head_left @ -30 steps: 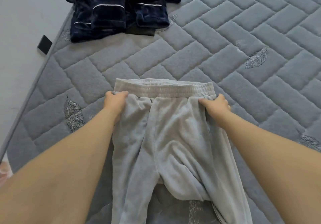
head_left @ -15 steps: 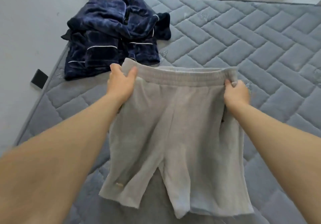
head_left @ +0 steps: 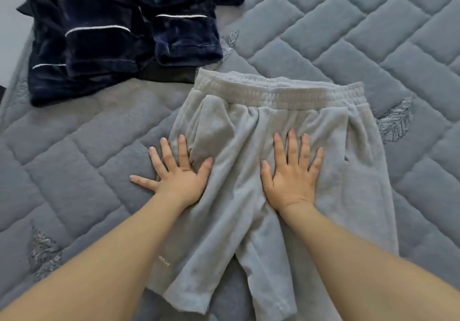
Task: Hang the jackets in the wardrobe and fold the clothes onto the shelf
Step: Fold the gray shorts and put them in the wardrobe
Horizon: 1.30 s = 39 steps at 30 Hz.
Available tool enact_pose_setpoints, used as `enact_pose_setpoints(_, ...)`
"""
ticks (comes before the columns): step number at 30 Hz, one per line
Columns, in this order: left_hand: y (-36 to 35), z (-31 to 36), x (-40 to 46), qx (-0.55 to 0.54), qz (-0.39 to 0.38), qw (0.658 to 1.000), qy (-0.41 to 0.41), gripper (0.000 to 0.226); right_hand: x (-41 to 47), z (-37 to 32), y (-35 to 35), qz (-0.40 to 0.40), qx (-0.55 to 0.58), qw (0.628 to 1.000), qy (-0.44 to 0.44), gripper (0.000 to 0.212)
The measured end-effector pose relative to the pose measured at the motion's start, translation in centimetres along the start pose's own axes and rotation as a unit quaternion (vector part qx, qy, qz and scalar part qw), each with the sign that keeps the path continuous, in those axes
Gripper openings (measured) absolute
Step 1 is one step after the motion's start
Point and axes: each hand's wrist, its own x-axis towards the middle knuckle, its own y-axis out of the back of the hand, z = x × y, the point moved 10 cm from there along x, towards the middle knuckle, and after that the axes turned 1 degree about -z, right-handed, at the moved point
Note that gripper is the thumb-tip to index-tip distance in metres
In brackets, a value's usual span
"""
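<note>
A pair of light grey fleece shorts lies spread flat on the grey quilted mattress, its elastic waistband away from me. My left hand presses flat with spread fingers on the shorts' left edge, partly on the mattress. My right hand presses flat on the middle of the shorts, right of the centre seam. Neither hand holds anything.
A heap of dark navy velvet clothes with white piping lies at the mattress's far left corner, almost touching the shorts' waistband. The mattress edge runs along the left of the view. Bare mattress extends to the right and far side.
I held the shorts up by the waistband, then laid them down on the mattress. Both hands let go of the waistband and now press flat lower on the fabric.
</note>
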Motion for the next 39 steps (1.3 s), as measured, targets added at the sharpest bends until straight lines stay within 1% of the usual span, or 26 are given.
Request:
enact_pose_setpoints(5,0.0,0.0,-0.8,-0.003,-0.069,0.998,0.008,0.083,-0.4,-0.1,-0.3,0.000,0.014,1.000,0.006,0.070)
enact_pose_setpoints(9,0.1,0.2,-0.8,0.008,-0.080,0.997,0.001,0.083,-0.3,0.0,-0.3,0.021,0.031,0.999,0.008,0.069)
enact_pose_setpoints(13,0.3,0.2,-0.9,-0.005,-0.095,0.995,-0.001,0.084,-0.3,-0.1,0.1,0.028,0.035,0.999,0.011,0.069)
enact_pose_setpoints(15,0.1,0.2,-0.8,-0.005,-0.119,0.993,-0.017,0.088,-0.2,-0.1,0.1,0.029,0.031,0.999,0.011,0.069)
enact_pose_setpoints(17,0.2,0.0,-0.6,-0.028,-0.133,0.990,-0.039,0.095,-0.3,0.0,-0.2,0.022,0.028,0.999,0.005,0.068)
enact_pose_setpoints(18,0.7,-0.1,-0.6,-0.058,-0.116,0.990,-0.052,0.094,-0.4,0.1,-0.1,0.022,0.025,0.999,0.003,0.068)
enact_pose_setpoints(19,1.7,-0.5,-0.8,-0.106,-0.084,0.989,-0.062,0.090,-0.4,0.2,0.1,0.022,0.021,1.000,0.000,0.068)
enact_pose_setpoints(20,2.9,-1.5,-1.3,-0.181,-0.041,0.980,-0.070,0.082,-0.4,0.2,0.2,0.017,0.018,1.000,-0.001,0.068)
enact_pose_setpoints(21,3.9,-3.1,-2.2,-0.291,-0.005,0.955,-0.066,0.071,-0.4,0.3,0.4,0.009,0.016,1.000,-0.001,0.068)
enact_pose_setpoints(22,4.0,-5.2,-3.5,-0.394,0.010,0.918,-0.050,0.055,-0.7,0.3,0.6,-0.001,0.018,1.000,-0.004,0.068)
enact_pose_setpoints(23,3.4,-7.3,-5.1,-0.459,0.010,0.888,-0.029,0.038,-1.2,0.1,0.7,-0.013,0.031,0.999,-0.011,0.069)
enact_pose_setpoints(24,2.5,-8.9,-6.8,-0.457,-0.002,0.889,-0.015,0.021,-2.2,-0.3,0.7,-0.027,0.060,0.998,-0.019,0.070)
enact_pose_setpoints(25,1.4,-10.1,-8.2,-0.407,-0.032,0.913,-0.012,0.009,-3.7,-1.2,0.8,-0.039,0.100,0.994,-0.022,0.071)
enact_pose_setpoints(26,0.2,-10.8,-9.5,-0.362,-0.069,0.929,-0.019,0.010,-5.6,-2.7,0.9,-0.049,0.143,0.988,-0.011,0.073)
enact_pose_setpoints(27,-1.1,-11.0,-10.5,-0.341,-0.117,0.932,-0.022,0.016,-7.7,-4.6,1.1,-0.056,0.177,0.983,0.013,0.073)
enact_pose_setpoints(29,-2.8,-10.5,-12.7,-0.359,-0.217,0.908,-0.011,0.019,-11.8,-8.4,1.1,-0.089,0.193,0.974,0.075,0.072)
enact_pose_setpoints(30,-2.7,-10.4,-13.4,-0.354,-0.238,0.904,-0.004,0.020,-13.2,-9.7,0.7,-0.110,0.181,0.972,0.096,0.072)
enact_pose_setpoints(31,-1.7,-10.4,-13.6,-0.353,-0.223,0.909,0.000,0.020,-14.3,-10.2,0.2,-0.129,0.167,0.972,0.104,0.071)
enact_pose_setpoints(32,0.3,-10.8,-13.2,-0.367,-0.163,0.916,0.000,0.019,-14.8,-10.2,-0.3,-0.143,0.154,0.972,0.101,0.070)
enact_pose_setpoints(33,3.3,-11.5,-12.8,-0.385,-0.076,0.920,-0.005,0.021,-15.1,-9.8,-0.6,-0.154,0.144,0.973,0.091,0.069)
enact_pose_setpoints(34,6.8,-12.8,-12.7,-0.388,0.033,0.921,-0.011,0.026,-15.2,-9.3,-0.9,-0.165,0.136,0.973,0.082,0.069)
enact_pose_setpoints(35,10.1,-14.2,-13.0,-0.365,0.133,0.921,-0.021,0.030,-15.2,-8.9,-1.1,-0.175,0.127,0.973,0.080,0.069)
enact_pose_setpoints(36,12.3,-15.2,-13.2,-0.328,0.198,0.923,-0.034,0.032,-15.3,-8.6,-1.2,-0.183,0.118,0.972,0.086,0.071)
enact_pose_setpoints(37,13.1,-15.7,-13.3,-0.285,0.219,0.932,-0.044,0.033,-15.4,-8.5,-1.3,-0.188,0.112,0.971,0.096,0.073)
enact_pose_setpoints(38,12.7,-15.5,-13.2,-0.237,0.192,0.951,-0.048,0.035,-15.5,-8.6,-1.3,-0.192,0.107,0.970,0.104,0.076)
enact_pose_setpoints(39,10.8,-15.4,-12.4,-0.200,0.123,0.971,-0.035,0.037,-15.7,-8.6,-1.3,-0.196,0.103,0.969,0.110,0.080)
